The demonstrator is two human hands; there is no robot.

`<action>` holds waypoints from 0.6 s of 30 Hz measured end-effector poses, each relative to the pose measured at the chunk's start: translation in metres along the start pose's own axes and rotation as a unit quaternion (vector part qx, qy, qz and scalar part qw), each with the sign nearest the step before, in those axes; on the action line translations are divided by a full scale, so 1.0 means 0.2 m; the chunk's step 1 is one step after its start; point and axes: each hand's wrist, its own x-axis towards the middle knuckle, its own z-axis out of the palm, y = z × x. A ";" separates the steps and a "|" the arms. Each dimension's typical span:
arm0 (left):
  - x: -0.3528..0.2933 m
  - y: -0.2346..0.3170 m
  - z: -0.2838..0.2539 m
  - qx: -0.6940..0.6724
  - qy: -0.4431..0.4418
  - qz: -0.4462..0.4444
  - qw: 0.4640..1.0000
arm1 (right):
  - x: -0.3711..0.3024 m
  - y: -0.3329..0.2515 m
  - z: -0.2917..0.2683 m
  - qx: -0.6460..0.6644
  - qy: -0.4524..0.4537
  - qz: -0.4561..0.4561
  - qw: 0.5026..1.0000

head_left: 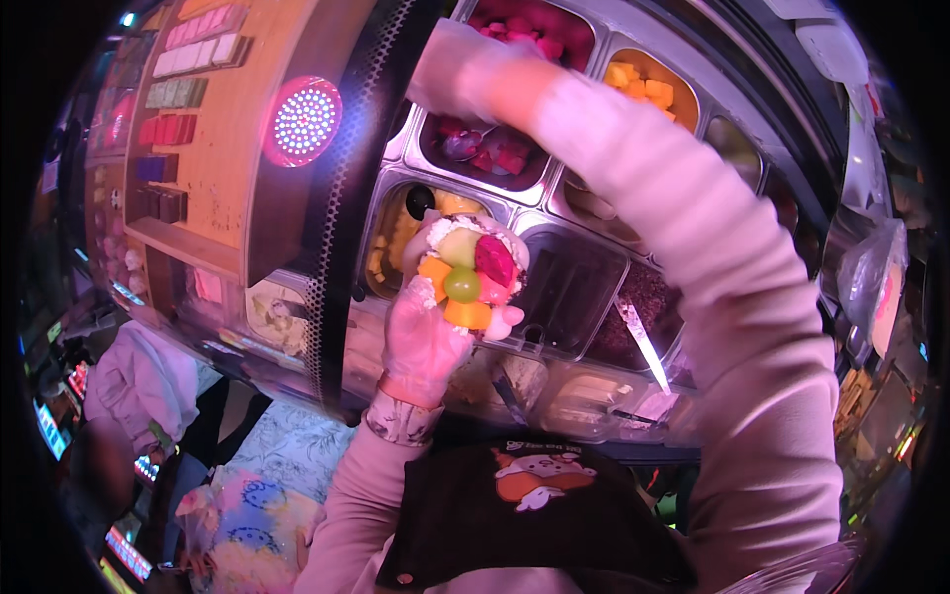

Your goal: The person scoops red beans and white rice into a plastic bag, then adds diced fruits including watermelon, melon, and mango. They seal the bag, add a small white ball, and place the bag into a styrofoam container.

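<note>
A fruit-topped dessert (479,281) sits in the left hand (426,342), whose grip is curled around it; a green grape (461,285), orange cubes (469,315) and a magenta piece (495,259) lie on its cream. Just beyond the grip, to its left, are yellow fruit pieces (401,235); a dark tub (564,292) is just to its right, and farther right a white-handled utensil (646,346) leans over dark crumbs (616,344). Well above the grip, past red fruit (500,156), is the right hand (445,74), blurred, fingers hidden; whether it grasps anything, I cannot tell.
</note>
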 end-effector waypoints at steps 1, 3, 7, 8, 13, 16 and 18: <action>0.00 0.00 -0.01 -0.012 0.003 -0.009 1.000 | 0.09 0.09 0.15 -0.054 0.025 -0.015 0.998; -0.01 0.00 0.00 -0.036 0.003 0.004 0.999 | 0.18 0.15 0.41 -0.088 -0.030 -0.007 0.996; -0.03 0.00 0.03 -0.041 0.012 -0.014 0.999 | 0.22 0.17 0.65 -0.089 -0.106 0.017 0.990; -0.03 0.01 0.03 -0.040 0.012 -0.015 0.999 | 0.22 0.17 0.65 -0.086 -0.108 0.019 0.990; -0.05 0.00 0.04 -0.050 0.013 -0.027 0.998 | 0.23 0.17 0.61 -0.059 -0.107 0.030 0.992; -0.05 0.01 0.02 -0.068 0.012 -0.040 0.997 | 0.19 0.15 0.43 0.002 -0.085 0.048 0.995; -0.06 0.01 0.03 -0.054 0.010 -0.049 0.997 | 0.07 0.11 0.20 0.084 -0.077 0.058 0.992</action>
